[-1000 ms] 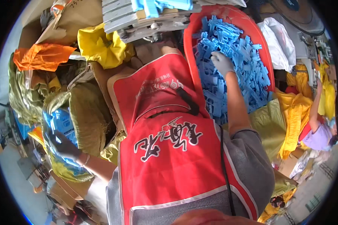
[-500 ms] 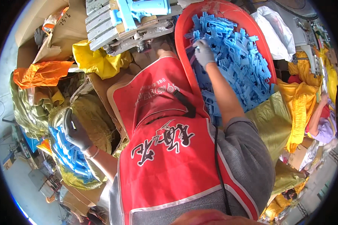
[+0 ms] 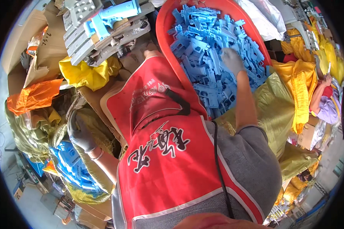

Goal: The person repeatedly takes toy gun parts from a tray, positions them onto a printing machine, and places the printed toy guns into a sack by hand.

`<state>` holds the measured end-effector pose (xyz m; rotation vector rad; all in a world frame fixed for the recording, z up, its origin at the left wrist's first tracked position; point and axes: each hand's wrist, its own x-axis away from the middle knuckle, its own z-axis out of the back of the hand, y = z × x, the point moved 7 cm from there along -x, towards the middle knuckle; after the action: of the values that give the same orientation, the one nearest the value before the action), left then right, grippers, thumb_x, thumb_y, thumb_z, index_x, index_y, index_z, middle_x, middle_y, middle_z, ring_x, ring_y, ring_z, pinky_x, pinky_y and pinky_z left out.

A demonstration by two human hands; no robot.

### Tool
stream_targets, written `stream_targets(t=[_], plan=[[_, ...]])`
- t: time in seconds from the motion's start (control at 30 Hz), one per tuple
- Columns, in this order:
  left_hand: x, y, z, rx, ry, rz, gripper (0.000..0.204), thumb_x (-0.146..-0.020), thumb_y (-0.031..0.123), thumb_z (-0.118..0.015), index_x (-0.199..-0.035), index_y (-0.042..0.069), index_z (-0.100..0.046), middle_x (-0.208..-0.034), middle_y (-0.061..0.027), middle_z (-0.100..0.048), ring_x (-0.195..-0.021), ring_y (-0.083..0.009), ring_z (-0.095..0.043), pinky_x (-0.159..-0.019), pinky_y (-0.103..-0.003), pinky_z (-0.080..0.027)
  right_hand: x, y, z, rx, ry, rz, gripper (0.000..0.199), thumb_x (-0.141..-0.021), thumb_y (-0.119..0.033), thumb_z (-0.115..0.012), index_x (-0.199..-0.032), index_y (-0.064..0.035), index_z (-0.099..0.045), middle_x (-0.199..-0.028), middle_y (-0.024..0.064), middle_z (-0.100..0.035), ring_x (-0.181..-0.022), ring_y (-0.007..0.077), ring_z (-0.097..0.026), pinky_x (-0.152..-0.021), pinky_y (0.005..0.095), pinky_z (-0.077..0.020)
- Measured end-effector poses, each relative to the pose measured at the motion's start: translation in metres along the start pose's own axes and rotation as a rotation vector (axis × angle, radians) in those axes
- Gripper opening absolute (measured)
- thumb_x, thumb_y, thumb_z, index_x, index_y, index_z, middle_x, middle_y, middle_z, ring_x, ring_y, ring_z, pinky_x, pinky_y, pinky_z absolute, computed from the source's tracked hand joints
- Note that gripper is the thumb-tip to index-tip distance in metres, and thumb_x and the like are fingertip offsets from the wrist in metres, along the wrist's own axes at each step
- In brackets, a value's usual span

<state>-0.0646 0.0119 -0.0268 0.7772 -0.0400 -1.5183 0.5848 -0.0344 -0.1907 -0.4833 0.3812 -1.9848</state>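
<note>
In a grey glove, my right hand (image 3: 232, 60) is over a heap of blue plastic toy-pistol pieces (image 3: 206, 76) in a red tub (image 3: 165, 42). Its fingers point down into the heap and are blurred, so their grip cannot be told. My left hand (image 3: 80, 133), gloved too, is raised beside an olive woven sack (image 3: 90, 196). Its fingers stretch upward, and nothing shows in them. More blue plastic pieces (image 3: 74, 166) fill the sack just below that hand.
A grey slatted stand (image 3: 80, 45) at the upper left carries a larger blue toy pistol (image 3: 118, 13). Nearby are a yellow bag (image 3: 86, 74), an orange bag (image 3: 34, 97) and a cardboard box (image 3: 51, 38). Olive sheeting (image 3: 269, 103) borders the tub; another person (image 3: 326, 99) is at far right.
My right hand has moved from the tub's left side to the right, across the heap. My left hand stays by the sack, fingers still raised. The view has shifted slightly.
</note>
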Motion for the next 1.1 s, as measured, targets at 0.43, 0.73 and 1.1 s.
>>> stream_targets(t=[0.43, 0.73, 1.1], plan=[[-0.07, 0.088, -0.011, 0.189, 0.003, -0.225, 0.017, -0.085, 0.006, -0.063, -0.1, 0.002, -0.069, -0.106, -0.0132, -0.069, -0.096, -0.0265, -0.066, -0.085, -0.033, -0.051, 0.052, 0.01, -0.045, 0.309, -0.281, 0.154, 0.075, -0.073, -0.011, -0.072, -0.141, -0.0176, -0.043, -0.142, 0.0118, -0.043, -0.125, 0.0383, -0.044, -0.106, 0.0419, -0.0374], [-0.142, 0.169, -0.058, 0.293, -0.097, -0.507, 0.037, -0.083, 0.021, -0.069, -0.117, 0.007, -0.062, -0.114, -0.0132, -0.065, -0.109, -0.0317, -0.059, -0.092, -0.036, -0.048, 0.061, -0.045, -0.012, -0.32, 0.051, 0.189, 0.066, -0.078, 0.0, -0.062, -0.14, -0.0042, -0.04, -0.134, 0.0173, -0.048, -0.127, 0.0305, -0.045, -0.104, 0.0357, -0.0365], [-0.133, 0.121, -0.026, 0.502, 0.004, -0.246, 0.028, -0.078, 0.013, -0.075, -0.102, 0.002, -0.066, -0.102, -0.0081, -0.07, -0.088, -0.0166, -0.068, -0.079, -0.027, -0.053, 0.021, -0.298, 0.094, -0.571, 0.187, 0.786, 0.051, -0.08, 0.003, -0.06, -0.13, -0.0036, -0.051, -0.127, 0.0118, -0.057, -0.117, 0.0223, -0.055, -0.099, 0.0339, -0.0425]])
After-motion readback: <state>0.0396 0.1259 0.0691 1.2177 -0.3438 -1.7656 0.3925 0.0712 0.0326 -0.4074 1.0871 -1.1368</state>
